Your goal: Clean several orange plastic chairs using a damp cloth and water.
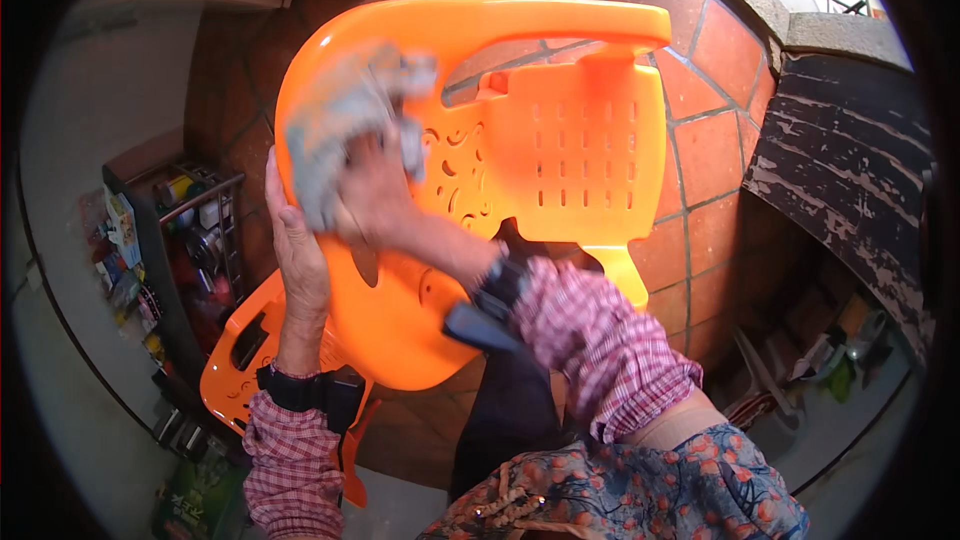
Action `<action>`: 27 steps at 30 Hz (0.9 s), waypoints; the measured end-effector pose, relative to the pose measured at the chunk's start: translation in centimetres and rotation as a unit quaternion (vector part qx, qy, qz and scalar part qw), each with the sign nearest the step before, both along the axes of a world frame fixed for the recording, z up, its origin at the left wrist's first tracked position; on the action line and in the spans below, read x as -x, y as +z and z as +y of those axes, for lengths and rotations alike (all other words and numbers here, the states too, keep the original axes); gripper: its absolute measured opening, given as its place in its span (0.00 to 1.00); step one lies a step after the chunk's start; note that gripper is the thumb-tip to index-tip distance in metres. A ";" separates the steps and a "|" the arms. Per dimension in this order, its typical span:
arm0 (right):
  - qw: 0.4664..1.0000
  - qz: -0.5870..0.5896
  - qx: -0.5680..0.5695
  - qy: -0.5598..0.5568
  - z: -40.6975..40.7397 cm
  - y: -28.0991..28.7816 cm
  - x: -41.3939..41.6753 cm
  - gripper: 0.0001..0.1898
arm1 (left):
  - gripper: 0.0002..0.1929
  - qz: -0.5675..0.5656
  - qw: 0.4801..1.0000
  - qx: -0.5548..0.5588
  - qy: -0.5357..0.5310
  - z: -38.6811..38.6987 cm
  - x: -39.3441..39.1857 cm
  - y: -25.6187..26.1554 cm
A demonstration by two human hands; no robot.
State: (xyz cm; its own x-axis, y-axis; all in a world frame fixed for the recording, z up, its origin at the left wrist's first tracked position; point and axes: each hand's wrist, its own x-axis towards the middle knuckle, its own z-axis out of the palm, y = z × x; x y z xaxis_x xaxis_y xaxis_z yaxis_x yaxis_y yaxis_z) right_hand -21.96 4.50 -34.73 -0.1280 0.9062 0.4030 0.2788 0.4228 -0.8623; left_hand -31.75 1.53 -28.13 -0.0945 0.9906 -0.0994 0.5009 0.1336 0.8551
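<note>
An orange plastic armchair (420, 307) takes up the middle of the view, its slotted seat (585, 142) to the right and its backrest, pierced with small curved holes, to the left. My right hand (379, 199) is blurred and presses a crumpled grey cloth (322, 127) against the backrest near its upper left curve. At the left rim of the backrest, my left hand (300, 259) holds the edge, thumb towards me; some of its fingers are partly hidden. Both wrists wear black bands.
A second orange plastic chair (229, 375) stands at lower left, partly under the first. A dark shelf rack (199, 232) with bottles and packets lines the left wall. To the right is a worn dark wooden panel (847, 150). Reddish tiles (705, 157) cover the floor.
</note>
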 end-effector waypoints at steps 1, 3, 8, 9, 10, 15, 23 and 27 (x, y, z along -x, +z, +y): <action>0.998 -0.012 -0.048 -0.041 2.4 -0.6 -0.1 0.25 | 0.34 0.013 1.000 -0.003 -0.004 0.1 -0.4 -0.3; 0.992 -0.033 -0.071 -0.104 4.9 -2.2 -0.9 0.25 | 0.30 -0.123 0.990 0.070 0.011 0.1 -0.8 0.5; 0.958 -0.124 0.071 -0.249 6.3 -12.1 -5.2 0.24 | 0.35 -0.123 0.978 0.129 0.112 -0.6 -4.6 0.3; 0.963 -0.124 0.069 -0.230 6.3 -11.9 -5.8 0.25 | 0.35 -0.101 0.982 0.112 0.116 -0.9 -4.7 0.5; 0.967 -0.124 0.066 -0.211 6.0 -11.5 -6.1 0.26 | 0.33 -0.094 0.980 0.121 0.125 -1.3 -4.7 0.9; 0.960 0.108 0.233 -0.108 0.0 -11.5 -6.1 0.26 | 0.33 -0.084 0.980 0.128 0.128 -1.1 -5.2 0.9; 0.905 0.244 0.346 -0.035 -15.4 -9.6 -7.4 0.26 | 0.31 -0.075 0.979 0.146 0.119 -1.0 -5.4 0.7; 0.980 0.010 0.174 0.100 -8.8 -0.6 -10.1 0.22 | 0.30 -0.012 0.994 0.065 0.082 -1.9 -4.4 0.5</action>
State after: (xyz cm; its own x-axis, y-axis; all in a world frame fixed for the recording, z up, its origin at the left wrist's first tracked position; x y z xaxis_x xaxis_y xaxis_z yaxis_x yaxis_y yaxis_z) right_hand -11.86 -4.29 -35.38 -0.3127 0.9467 0.0778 0.2019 0.1463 -0.9684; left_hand -27.38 -0.39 -27.67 -0.2493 0.9409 -0.2292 0.4436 0.3213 0.8367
